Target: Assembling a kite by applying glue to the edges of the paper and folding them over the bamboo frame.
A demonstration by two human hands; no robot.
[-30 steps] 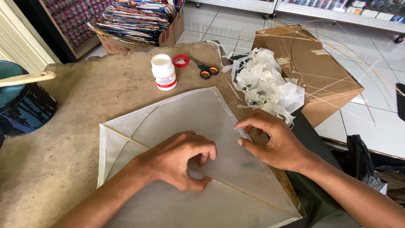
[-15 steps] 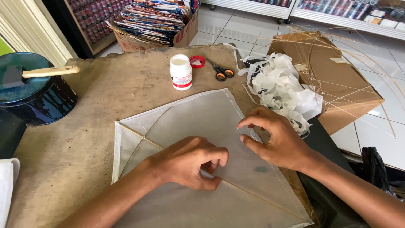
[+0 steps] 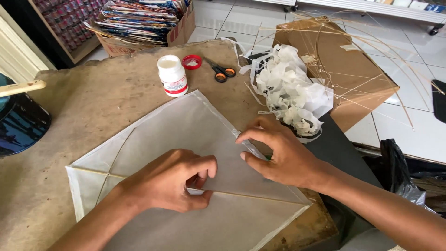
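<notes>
Since half a second ago the view has slid right, so the kite sits further right in frame; both hands barely shifted on it. Kite lies flat on the bench, white paper over thin sticks, one corner pointing at the far edge, another hanging past the near right corner of the bench. Long stick runs left to right under the paper, crossing a second stick near the left corner. Left hand sits right on that long stick, fingers curled narrow, thumb and fingertips pinching at the stick or paper there; exactly what it grips I cannot tell. Right hand rests on the kite's right edge, fingers narrow, tips pressing the folded hem, holding nothing loose. Stick's long axis points from the left hand toward the right wrist; left hand is nearer to it. Beyond the kite, near the far edge: white glue bottle, red cap, scissors. Pile of white paper scraps at the far right edge, beside a cardboard box with thin sticks on it.
</notes>
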